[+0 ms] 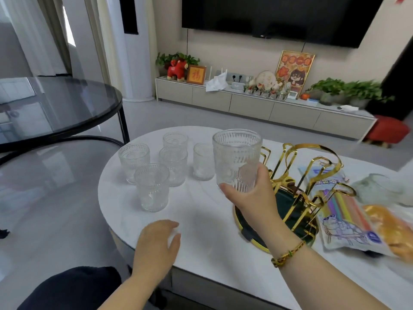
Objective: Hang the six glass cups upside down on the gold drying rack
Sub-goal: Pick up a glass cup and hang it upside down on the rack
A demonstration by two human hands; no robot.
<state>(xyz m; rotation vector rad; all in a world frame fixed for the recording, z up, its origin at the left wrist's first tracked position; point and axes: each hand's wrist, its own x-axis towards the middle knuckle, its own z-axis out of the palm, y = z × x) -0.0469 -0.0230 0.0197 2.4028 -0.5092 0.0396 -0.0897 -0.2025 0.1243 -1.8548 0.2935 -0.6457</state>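
Note:
My right hand [252,198] grips a ribbed glass cup [237,157] by its base, upright, lifted above the white table [201,220] just left of the gold drying rack [310,175]. The rack stands on a dark round tray with a gold rim [252,240] and carries no cups. Several more glass cups stand upright on the table's left part, the nearest one [152,189] in front, others behind it [134,161] [173,165] [203,161] [175,139]. My left hand [156,245] rests on the table near its front edge, fingers loosely curled, holding nothing.
To the right of the rack lie a pack of coloured straws [342,211], a bag of bread [388,231] and a clear plastic bag [380,189]. A dark glass round table [55,108] stands at the left. A TV cabinet [257,101] runs along the far wall.

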